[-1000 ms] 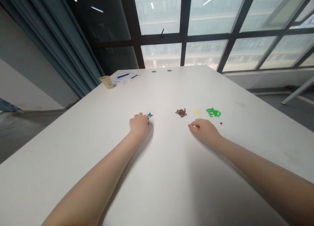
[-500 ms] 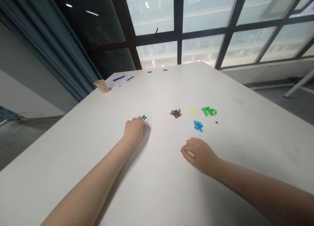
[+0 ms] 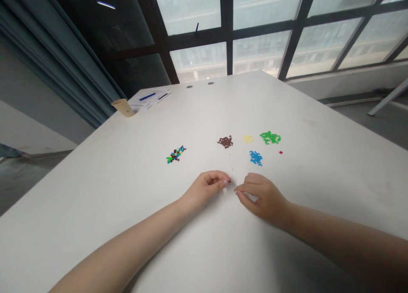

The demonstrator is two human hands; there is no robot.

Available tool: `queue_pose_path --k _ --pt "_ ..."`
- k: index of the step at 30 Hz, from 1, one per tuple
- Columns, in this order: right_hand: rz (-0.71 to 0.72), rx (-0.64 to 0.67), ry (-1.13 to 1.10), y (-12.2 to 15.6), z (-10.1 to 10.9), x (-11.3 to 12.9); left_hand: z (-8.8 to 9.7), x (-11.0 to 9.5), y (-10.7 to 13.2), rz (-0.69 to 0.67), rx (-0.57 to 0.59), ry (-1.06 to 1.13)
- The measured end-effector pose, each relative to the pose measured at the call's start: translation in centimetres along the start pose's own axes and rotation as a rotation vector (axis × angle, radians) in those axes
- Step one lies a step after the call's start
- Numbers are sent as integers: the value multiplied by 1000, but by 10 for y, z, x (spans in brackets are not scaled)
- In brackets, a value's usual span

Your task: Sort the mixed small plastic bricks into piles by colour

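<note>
My left hand [image 3: 212, 183] pinches a small dark brown piece [image 3: 229, 181] between thumb and fingertips. Just to its right, my right hand [image 3: 261, 195] rests over the table with thumb and forefinger pressed together; whatever they hold, if anything, is too small to make out. The two hands' fingertips are close but apart. Beyond them lie sorted piles of small flat pieces: brown [image 3: 225, 142], pale yellow [image 3: 247, 139], green [image 3: 270, 137] and blue [image 3: 256, 158]. A mixed-colour pile [image 3: 175, 154] lies to the left. One red piece [image 3: 281, 152] sits alone at the right.
The white table [image 3: 204, 114] stretches away toward tall windows. At its far left edge stand a tan paper cup [image 3: 123, 108] and sheets of paper [image 3: 153, 98] with a blue pen [image 3: 147, 97] on them. A blue curtain [image 3: 63, 51] hangs at the left.
My left hand has moved from the mixed pile toward my right hand, now with a dark brown piece, and the pile is uncovered. The right hand stays nearly in place; the view tilts slightly down.
</note>
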State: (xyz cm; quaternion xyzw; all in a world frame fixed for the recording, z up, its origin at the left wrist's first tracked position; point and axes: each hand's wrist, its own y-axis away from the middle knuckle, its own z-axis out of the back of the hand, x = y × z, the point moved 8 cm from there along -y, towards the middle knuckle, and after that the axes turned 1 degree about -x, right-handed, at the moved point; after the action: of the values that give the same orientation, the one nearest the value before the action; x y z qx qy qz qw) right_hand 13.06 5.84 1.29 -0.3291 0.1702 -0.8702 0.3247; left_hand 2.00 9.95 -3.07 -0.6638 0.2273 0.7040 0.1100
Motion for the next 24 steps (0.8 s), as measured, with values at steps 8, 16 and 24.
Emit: queue_pose_path --k 8,16,24 --pt "12 -259 -90 2 24 4 -10 -2 3 -26 120 73" --pt "36 -208 -92 0 21 8 -15 -4 3 -48 142 -6" --pt "8 -216 -123 1 23 6 -14 7 2 79 196 -148"
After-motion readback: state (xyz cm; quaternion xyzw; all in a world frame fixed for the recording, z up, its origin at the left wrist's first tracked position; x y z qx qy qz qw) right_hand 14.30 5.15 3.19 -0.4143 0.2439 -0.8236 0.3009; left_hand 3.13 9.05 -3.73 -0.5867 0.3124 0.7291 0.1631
